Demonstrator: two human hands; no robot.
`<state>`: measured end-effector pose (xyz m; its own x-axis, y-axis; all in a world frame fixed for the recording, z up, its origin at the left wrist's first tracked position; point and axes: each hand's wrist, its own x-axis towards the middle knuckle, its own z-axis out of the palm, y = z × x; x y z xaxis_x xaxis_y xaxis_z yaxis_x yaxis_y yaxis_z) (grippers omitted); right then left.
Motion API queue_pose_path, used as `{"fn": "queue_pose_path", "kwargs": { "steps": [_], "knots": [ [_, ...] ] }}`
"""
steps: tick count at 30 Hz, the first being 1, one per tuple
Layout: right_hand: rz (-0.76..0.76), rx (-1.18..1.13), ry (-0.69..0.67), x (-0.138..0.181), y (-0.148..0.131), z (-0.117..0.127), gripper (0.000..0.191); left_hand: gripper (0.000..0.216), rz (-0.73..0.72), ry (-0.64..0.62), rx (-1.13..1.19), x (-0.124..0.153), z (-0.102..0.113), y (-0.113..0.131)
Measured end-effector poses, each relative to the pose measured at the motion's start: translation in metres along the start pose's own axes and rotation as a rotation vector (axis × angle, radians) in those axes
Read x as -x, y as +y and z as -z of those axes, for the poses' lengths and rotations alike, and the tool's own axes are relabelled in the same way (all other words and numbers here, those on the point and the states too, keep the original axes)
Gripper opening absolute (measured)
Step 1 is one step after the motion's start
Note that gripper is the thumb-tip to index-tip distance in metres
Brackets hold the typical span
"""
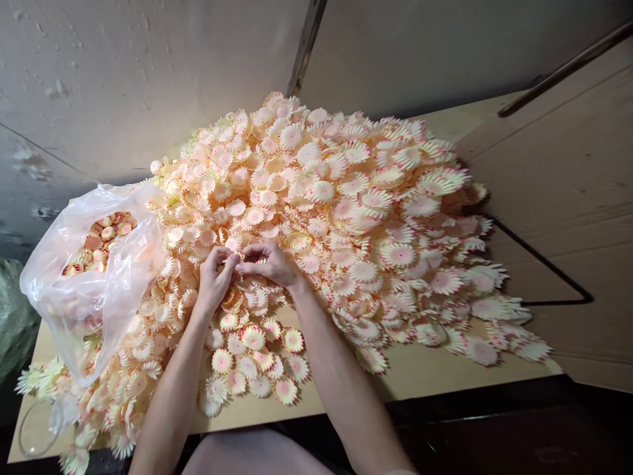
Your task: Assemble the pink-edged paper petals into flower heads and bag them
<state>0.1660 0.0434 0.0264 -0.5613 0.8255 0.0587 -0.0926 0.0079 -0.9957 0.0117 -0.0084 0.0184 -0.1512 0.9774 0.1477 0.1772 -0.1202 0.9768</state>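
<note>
My left hand (216, 276) and my right hand (270, 264) meet over the front of a big heap of pale pink and cream artificial flower petal discs (316, 191). Thumbs and fingers of both hands are pinched together around one small petal piece (241, 257), mostly hidden by the fingertips. Between my forearms lie several loose petal discs (253, 337) with redder, scalloped edges, spread on the wooden tabletop.
A translucent plastic bag (133, 264) holding small red-edged flower pieces (106, 237) stands on the left. At the front left corner is a clear round container (40, 425). Cardboard (558, 218) and a bent black rod (554, 267) are on the right. A wall closes off the back.
</note>
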Motion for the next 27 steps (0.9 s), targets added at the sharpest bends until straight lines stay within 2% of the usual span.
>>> {"fn": "queue_pose_path", "kwargs": {
  "steps": [4, 13, 16, 20, 23, 27],
  "knots": [
    [-0.023, 0.019, -0.017, 0.001, -0.003, -0.001, 0.028, 0.021, -0.074, 0.066, 0.013, -0.003, 0.000, -0.004],
    [-0.040, 0.001, -0.038, 0.001, -0.001, 0.001, 0.026, 0.033, -0.146, 0.043, 0.015, -0.006, 0.002, -0.005],
    [-0.037, -0.049, -0.006, 0.001, 0.002, 0.003, 0.026, 0.036, -0.070, 0.133, 0.112, -0.006, 0.003, -0.007],
    [-0.017, -0.215, 0.103, 0.000, 0.006, 0.007, 0.027, 0.034, 0.065, 0.235, 0.372, -0.006, 0.007, -0.009],
    [0.000, -0.240, 0.160, -0.001, 0.005, 0.006, 0.026, 0.024, 0.042, 0.206, 0.379, -0.005, 0.008, -0.006],
    [-0.008, -0.131, 0.064, 0.000, 0.002, 0.004, 0.028, 0.027, 0.009, 0.088, 0.212, -0.004, 0.009, -0.003]
  ]
}}
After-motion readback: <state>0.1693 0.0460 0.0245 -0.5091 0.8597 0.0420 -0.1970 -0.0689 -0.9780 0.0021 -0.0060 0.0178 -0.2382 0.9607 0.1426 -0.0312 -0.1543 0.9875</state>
